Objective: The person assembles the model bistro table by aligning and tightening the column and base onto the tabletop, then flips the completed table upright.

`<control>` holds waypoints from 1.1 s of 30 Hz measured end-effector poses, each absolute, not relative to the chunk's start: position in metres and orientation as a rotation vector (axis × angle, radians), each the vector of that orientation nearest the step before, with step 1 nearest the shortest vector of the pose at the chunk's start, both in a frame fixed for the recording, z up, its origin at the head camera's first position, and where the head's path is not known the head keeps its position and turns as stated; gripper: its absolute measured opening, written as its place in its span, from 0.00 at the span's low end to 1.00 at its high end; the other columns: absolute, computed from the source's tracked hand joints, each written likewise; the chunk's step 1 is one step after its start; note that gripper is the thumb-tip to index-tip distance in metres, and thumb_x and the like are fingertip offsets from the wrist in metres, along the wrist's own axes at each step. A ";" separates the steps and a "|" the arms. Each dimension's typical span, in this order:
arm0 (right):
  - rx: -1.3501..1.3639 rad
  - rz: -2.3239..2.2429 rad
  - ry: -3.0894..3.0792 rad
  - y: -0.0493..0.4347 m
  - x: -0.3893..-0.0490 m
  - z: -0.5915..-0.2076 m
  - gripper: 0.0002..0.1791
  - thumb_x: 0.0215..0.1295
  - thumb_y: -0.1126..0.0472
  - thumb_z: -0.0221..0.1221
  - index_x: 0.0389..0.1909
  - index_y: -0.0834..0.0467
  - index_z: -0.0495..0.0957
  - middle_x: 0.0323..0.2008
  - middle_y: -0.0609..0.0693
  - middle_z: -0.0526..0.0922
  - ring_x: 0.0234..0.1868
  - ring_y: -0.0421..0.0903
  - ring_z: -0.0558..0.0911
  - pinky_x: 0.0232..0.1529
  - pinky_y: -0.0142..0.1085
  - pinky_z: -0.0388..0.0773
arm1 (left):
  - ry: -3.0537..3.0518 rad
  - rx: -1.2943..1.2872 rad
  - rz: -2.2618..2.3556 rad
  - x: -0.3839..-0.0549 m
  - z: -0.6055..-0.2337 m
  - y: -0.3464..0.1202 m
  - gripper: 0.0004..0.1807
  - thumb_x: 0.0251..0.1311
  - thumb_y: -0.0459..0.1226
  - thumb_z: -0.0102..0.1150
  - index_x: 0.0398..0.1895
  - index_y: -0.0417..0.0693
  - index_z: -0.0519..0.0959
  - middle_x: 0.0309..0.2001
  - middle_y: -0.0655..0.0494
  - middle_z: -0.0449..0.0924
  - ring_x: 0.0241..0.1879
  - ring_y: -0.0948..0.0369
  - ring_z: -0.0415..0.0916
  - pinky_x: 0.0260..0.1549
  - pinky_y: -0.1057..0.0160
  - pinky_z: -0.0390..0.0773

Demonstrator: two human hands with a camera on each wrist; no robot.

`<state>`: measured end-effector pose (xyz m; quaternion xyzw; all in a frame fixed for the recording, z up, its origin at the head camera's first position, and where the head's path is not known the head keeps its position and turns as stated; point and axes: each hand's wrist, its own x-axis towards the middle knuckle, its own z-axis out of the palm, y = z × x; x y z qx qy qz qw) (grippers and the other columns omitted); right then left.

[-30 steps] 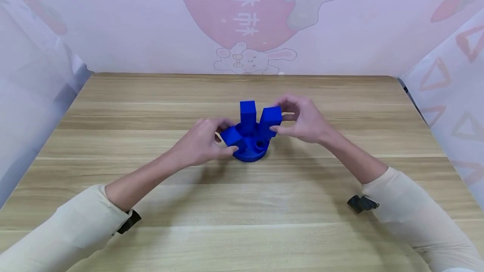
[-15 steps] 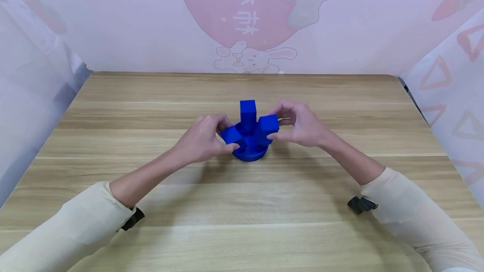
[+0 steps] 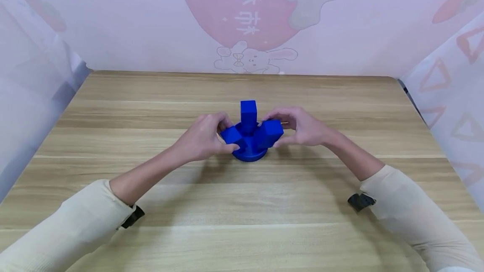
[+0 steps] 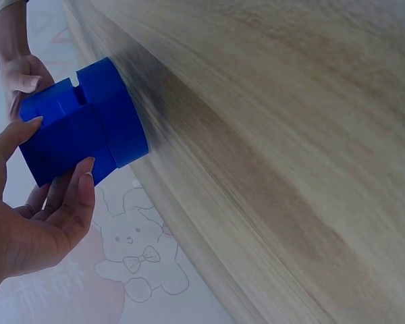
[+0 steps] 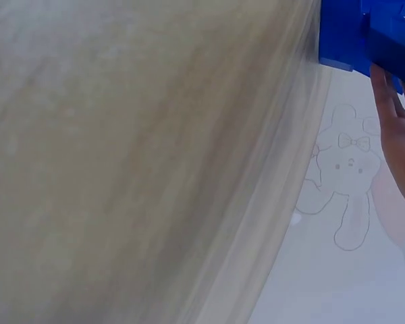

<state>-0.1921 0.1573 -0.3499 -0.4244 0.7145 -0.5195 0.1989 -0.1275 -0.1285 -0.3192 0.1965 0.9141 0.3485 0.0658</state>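
A round blue base stands on the wooden table in the head view, bearing several blue rectangular blocks. My left hand grips the tilted left block, thumb in front and fingers behind; the left wrist view shows thumb and fingertips on the left block. On the other side, my right hand holds the right block, which leans outward with its lower end at the base. Fingers of the right hand lie along the block in the right wrist view. A back block stands upright, untouched.
The wooden table reaches back to a pale printed curtain. More pale curtain hangs along the left and right sides. Dark wrist cameras sit at both sleeve cuffs.
The right hand has brought its block down onto the base, covering the round socket seen earlier, and the block now leans outward. The left hand and its block have hardly moved.
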 end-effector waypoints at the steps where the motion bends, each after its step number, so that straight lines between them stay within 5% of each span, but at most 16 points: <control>1: -1.220 -1.434 1.971 0.158 -0.193 -0.350 0.32 0.56 0.80 0.70 0.63 0.74 0.73 0.61 0.68 0.79 0.63 0.55 0.81 0.64 0.45 0.79 | 2.758 0.595 1.049 -0.128 -0.319 -0.128 0.19 0.49 0.37 0.82 0.38 0.39 0.81 0.36 0.49 0.86 0.38 0.54 0.81 0.43 0.55 0.84; 6: -1.287 -1.369 1.892 0.160 -0.198 -0.349 0.31 0.62 0.77 0.67 0.67 0.72 0.72 0.65 0.66 0.78 0.69 0.58 0.76 0.69 0.44 0.74 | 2.756 0.601 1.048 -0.128 -0.319 -0.127 0.20 0.48 0.37 0.82 0.38 0.39 0.81 0.36 0.49 0.86 0.38 0.54 0.82 0.42 0.56 0.84; 10: -1.235 -1.366 1.965 0.156 -0.197 -0.348 0.30 0.57 0.76 0.71 0.62 0.71 0.77 0.60 0.64 0.82 0.66 0.57 0.78 0.67 0.43 0.76 | 2.759 0.605 1.049 -0.128 -0.318 -0.127 0.20 0.48 0.37 0.82 0.38 0.39 0.81 0.36 0.49 0.86 0.37 0.54 0.81 0.42 0.56 0.84; 16: -1.217 -1.295 2.265 0.145 -0.191 -0.349 0.25 0.45 0.68 0.82 0.45 0.65 0.83 0.45 0.54 0.88 0.49 0.48 0.85 0.54 0.44 0.84 | 2.755 0.605 1.063 -0.129 -0.319 -0.127 0.19 0.47 0.36 0.82 0.37 0.38 0.81 0.35 0.50 0.86 0.36 0.55 0.81 0.41 0.57 0.84; 22: -1.437 -1.071 2.592 0.133 -0.181 -0.353 0.28 0.43 0.57 0.85 0.31 0.59 0.73 0.27 0.47 0.79 0.31 0.47 0.80 0.34 0.39 0.83 | 2.754 0.604 1.055 -0.129 -0.319 -0.127 0.20 0.47 0.36 0.82 0.38 0.38 0.81 0.35 0.50 0.86 0.36 0.55 0.81 0.41 0.57 0.84; 28: -1.386 -1.040 2.532 0.133 -0.177 -0.346 0.32 0.43 0.54 0.85 0.44 0.64 0.78 0.40 0.53 0.87 0.40 0.47 0.82 0.35 0.41 0.84 | 2.745 0.600 1.054 -0.129 -0.319 -0.128 0.20 0.48 0.36 0.82 0.38 0.38 0.80 0.35 0.50 0.86 0.37 0.54 0.81 0.42 0.56 0.83; 33: -1.317 -1.079 2.287 0.142 -0.181 -0.337 0.38 0.47 0.65 0.82 0.61 0.66 0.77 0.57 0.57 0.83 0.57 0.53 0.81 0.48 0.50 0.84 | 2.745 0.593 1.045 -0.129 -0.318 -0.128 0.20 0.48 0.37 0.82 0.38 0.39 0.80 0.35 0.50 0.86 0.38 0.53 0.81 0.43 0.55 0.83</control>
